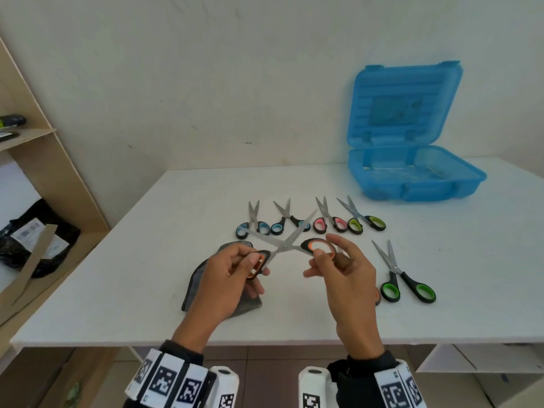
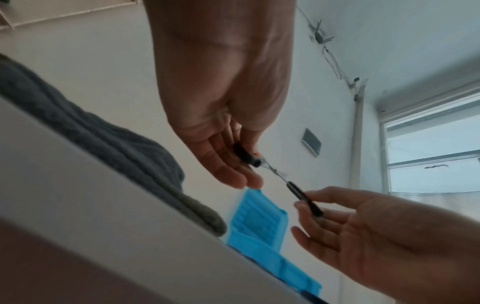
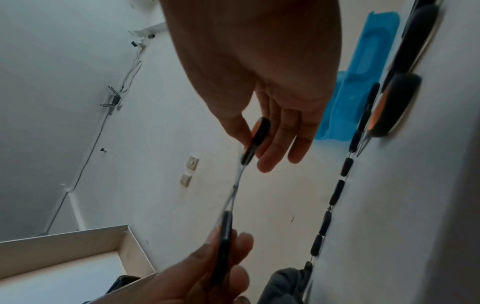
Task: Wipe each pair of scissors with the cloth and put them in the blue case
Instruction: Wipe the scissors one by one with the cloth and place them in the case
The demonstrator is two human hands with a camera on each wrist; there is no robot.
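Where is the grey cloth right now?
In the head view the grey cloth lies on the white table, under the left hand, to the left of the orange scissors that both hands hold.

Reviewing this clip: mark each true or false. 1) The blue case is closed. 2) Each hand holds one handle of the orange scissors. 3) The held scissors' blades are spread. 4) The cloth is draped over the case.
1) False: the blue case stands open, lid up.
2) True: left hand and right hand each hold a handle of the orange scissors.
3) True.
4) False: the cloth lies on the table under the left hand.
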